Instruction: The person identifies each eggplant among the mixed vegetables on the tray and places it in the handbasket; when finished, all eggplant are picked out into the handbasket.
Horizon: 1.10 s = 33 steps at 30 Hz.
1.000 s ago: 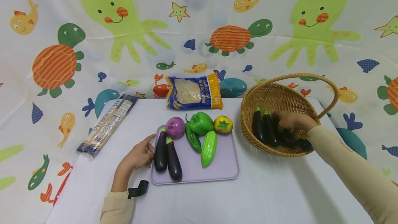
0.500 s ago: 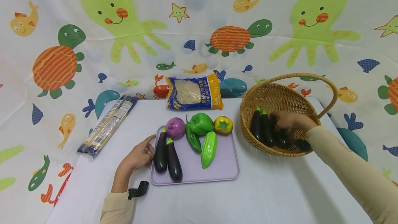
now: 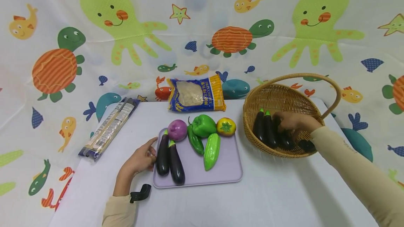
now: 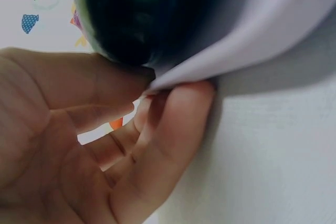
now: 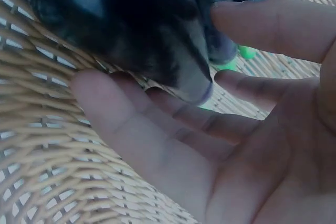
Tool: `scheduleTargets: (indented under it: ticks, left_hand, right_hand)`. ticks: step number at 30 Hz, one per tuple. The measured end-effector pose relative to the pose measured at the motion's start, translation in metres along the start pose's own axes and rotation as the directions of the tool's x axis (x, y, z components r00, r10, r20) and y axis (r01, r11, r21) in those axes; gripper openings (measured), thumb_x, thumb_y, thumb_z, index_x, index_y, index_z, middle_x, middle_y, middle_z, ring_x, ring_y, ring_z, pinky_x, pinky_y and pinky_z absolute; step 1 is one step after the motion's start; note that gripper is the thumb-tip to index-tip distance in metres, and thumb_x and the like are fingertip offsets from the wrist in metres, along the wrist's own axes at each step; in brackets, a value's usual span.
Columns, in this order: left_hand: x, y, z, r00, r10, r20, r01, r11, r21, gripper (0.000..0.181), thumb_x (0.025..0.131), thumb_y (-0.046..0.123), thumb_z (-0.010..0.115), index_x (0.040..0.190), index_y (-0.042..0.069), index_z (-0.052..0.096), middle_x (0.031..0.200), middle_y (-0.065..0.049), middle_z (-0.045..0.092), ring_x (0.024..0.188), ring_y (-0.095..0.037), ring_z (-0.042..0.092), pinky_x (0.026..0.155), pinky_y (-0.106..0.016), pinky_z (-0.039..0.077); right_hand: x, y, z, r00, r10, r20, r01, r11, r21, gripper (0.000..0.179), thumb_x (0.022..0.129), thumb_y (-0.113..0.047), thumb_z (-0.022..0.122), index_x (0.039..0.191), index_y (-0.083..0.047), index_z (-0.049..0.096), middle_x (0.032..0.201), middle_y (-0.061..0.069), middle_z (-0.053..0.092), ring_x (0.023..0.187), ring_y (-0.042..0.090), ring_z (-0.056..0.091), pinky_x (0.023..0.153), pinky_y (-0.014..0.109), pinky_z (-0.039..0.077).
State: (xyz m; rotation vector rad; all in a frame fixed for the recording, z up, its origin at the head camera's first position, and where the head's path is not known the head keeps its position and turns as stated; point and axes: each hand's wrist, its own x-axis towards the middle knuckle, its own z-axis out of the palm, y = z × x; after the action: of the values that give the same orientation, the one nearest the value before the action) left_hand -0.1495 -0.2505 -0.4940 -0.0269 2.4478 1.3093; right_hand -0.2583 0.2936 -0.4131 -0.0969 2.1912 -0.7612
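Note:
My left hand [image 3: 139, 160] pinches the left rim of a lilac tray [image 3: 202, 179] between thumb and fingers; the left wrist view shows the rim [image 4: 210, 64] there, under the end of a dark eggplant [image 4: 136, 14]. On the tray lie two eggplants [image 3: 177, 165], a purple onion [image 3: 177, 130], a green pepper [image 3: 202, 126], a green chili [image 3: 195, 141], a pale green gourd-like vegetable [image 3: 212, 151] and a yellow-red fruit [image 3: 226, 126]. Inside a wicker basket [image 3: 284, 97], my right hand [image 3: 296, 122] touches an eggplant [image 5: 121, 30] with loosely extended fingers. More eggplants [image 3: 269, 130] lie to its left.
A blue and yellow pasta bag [image 3: 197, 94] stands at the back of the white table [image 3: 252, 199]. At the left lies a long noodle packet [image 3: 110, 127]. The basket's tall handle [image 3: 303, 75] arches above my right hand. A sea-creature-print curtain [image 3: 202, 45] hangs behind.
Inside the basket, the eggplants have shifted slightly left beside my right hand, which has moved a little. My left hand stays on the tray rim. The head view has tilted slightly.

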Motion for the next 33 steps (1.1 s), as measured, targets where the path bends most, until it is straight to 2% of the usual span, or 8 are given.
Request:
scheduleTargets:
  ticks: [4,10,14,18,23,26,33]
  left_hand:
    - [0.0,0.0,0.0,1.0,0.001,-0.001,-0.001,1.0,-0.005,0.078,0.083,-0.014,0.053,0.157,-0.003,0.029,0.099,-0.017,0.052,0.07,-0.023,0.058,0.054,-0.039,0.059]
    - [-0.001,-0.002,0.0,1.0,0.008,0.0,-0.008,1.0,-0.003,0.078,0.083,-0.014,0.053,0.157,-0.003,0.029,0.099,-0.017,0.052,0.069,-0.023,0.057,0.054,-0.038,0.059]
    - [-0.001,-0.002,0.0,1.0,0.002,-0.004,-0.002,1.0,-0.002,0.078,0.083,-0.015,0.053,0.157,-0.002,0.03,0.098,-0.017,0.052,0.068,-0.023,0.057,0.053,-0.038,0.059]
    - [0.0,-0.003,0.0,1.0,0.002,-0.007,-0.002,1.0,0.003,0.078,0.083,-0.014,0.053,0.157,-0.001,0.031,0.098,-0.016,0.052,0.068,-0.022,0.057,0.054,-0.036,0.058]
    - [0.0,-0.004,-0.001,1.0,0.005,-0.008,-0.005,1.0,0.003,0.078,0.083,-0.014,0.054,0.157,-0.001,0.031,0.098,-0.016,0.052,0.068,-0.022,0.057,0.054,-0.035,0.058]
    - [-0.001,-0.004,-0.001,1.0,0.006,-0.009,-0.006,1.0,-0.005,0.079,0.083,-0.014,0.053,0.157,-0.001,0.031,0.097,-0.016,0.052,0.067,-0.022,0.057,0.053,-0.035,0.058]
    - [-0.001,-0.004,-0.001,1.0,0.016,-0.005,-0.016,1.0,-0.012,0.08,0.082,-0.015,0.053,0.157,-0.002,0.03,0.097,-0.016,0.052,0.067,-0.023,0.057,0.053,-0.036,0.058]
  right_hand:
    - [-0.004,-0.002,-0.003,1.0,0.02,-0.015,-0.02,1.0,-0.002,0.073,0.094,-0.008,0.058,0.154,0.006,0.018,0.133,0.037,0.044,0.103,0.042,0.061,0.068,0.051,0.063]
    - [-0.008,-0.005,-0.004,0.999,0.04,-0.031,-0.041,0.999,-0.019,0.072,0.096,-0.008,0.056,0.155,0.006,0.016,0.136,0.04,0.044,0.113,0.051,0.058,0.07,0.052,0.063]
    - [-0.013,-0.007,-0.006,0.998,0.01,-0.063,-0.011,1.0,-0.024,0.071,0.097,-0.006,0.052,0.155,0.009,0.015,0.134,0.041,0.043,0.112,0.053,0.058,0.069,0.053,0.063]
    - [-0.021,-0.009,-0.005,0.99,-0.063,-0.129,0.05,0.994,-0.102,0.064,0.099,-0.01,0.051,0.152,0.011,0.023,0.133,0.041,0.044,0.109,0.051,0.058,0.067,0.052,0.063]
    - [-0.031,-0.013,0.0,0.964,-0.168,-0.207,0.114,0.962,-0.249,0.057,0.1,-0.017,0.053,0.146,0.012,0.037,0.132,0.04,0.051,0.108,0.047,0.061,0.07,0.048,0.061]
    - [-0.04,-0.019,0.002,0.942,-0.218,-0.255,0.137,0.944,-0.301,0.056,0.101,-0.021,0.054,0.146,0.01,0.041,0.129,0.038,0.056,0.108,0.046,0.061,0.076,0.051,0.058]
    - [-0.072,-0.035,0.015,0.887,-0.307,-0.344,0.237,0.944,-0.232,0.059,0.106,-0.025,0.053,0.155,0.002,0.033,0.138,0.034,0.052,0.109,0.043,0.064,0.084,0.055,0.057]
